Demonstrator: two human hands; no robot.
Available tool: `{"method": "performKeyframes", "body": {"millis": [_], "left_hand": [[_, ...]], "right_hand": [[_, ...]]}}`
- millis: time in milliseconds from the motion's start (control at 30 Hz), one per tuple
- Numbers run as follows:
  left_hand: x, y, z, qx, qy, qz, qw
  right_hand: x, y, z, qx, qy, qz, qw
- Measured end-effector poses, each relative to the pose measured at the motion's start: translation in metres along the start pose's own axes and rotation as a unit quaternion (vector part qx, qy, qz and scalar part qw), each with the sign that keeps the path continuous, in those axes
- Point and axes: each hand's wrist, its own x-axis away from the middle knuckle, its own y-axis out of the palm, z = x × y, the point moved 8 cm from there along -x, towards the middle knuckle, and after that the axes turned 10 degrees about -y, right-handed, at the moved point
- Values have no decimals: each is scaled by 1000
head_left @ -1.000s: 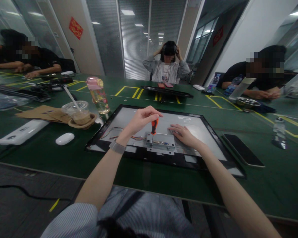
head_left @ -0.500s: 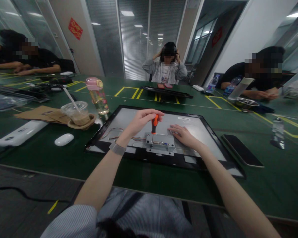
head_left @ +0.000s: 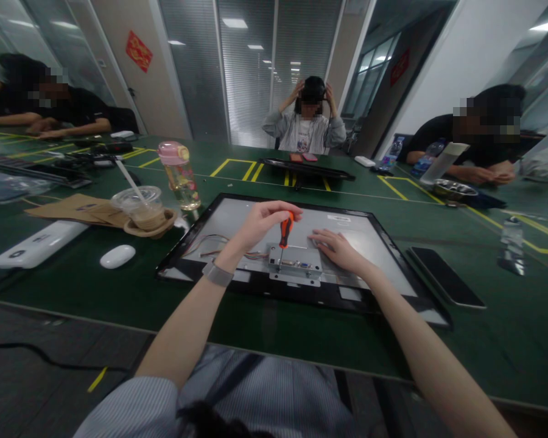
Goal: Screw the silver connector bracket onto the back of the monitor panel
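My left hand (head_left: 267, 222) is closed around the top of an orange and black screwdriver (head_left: 285, 231). The screwdriver stands nearly upright, its shaft reaching down to the left part of a silver metal bracket (head_left: 295, 258) with connector ports along its front. This bracket sits on the back of a flat display panel (head_left: 365, 243) with a black frame, which lies on the green table. My right hand (head_left: 335, 246) rests flat on the panel just right of the bracket, fingers spread, holding nothing. Thin coloured wires (head_left: 214, 243) run across the panel to the bracket's left side.
Left of the panel are a white mouse (head_left: 117, 257), a white device (head_left: 39, 243), an iced drink cup (head_left: 141, 210) and a pink-lidded bottle (head_left: 179, 176). A black phone (head_left: 445, 277) lies at the right. Another dark panel (head_left: 308, 170) lies beyond; several people sit around.
The screwdriver's handle tilts slightly further to the right under my left hand. My right hand stays in place. The person opposite shifts their hands on their headgear.
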Motion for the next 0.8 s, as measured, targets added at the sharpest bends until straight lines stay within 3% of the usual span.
{"method": "performKeyframes", "body": {"millis": [167, 400, 633, 800], "left_hand": [[2, 1, 9, -47, 41, 17, 998], [1, -1, 0, -3, -9, -6, 1000], [1, -1, 2, 12, -16, -30, 999], [3, -4, 9, -47, 12, -14, 999]], "right_hand": [[1, -1, -1, -3, 8, -3, 1000], [0, 0, -1, 1, 6, -4, 1000], [-1, 1, 1, -3, 6, -5, 1000], [0, -1, 0, -4, 13, -4, 1000]]}}
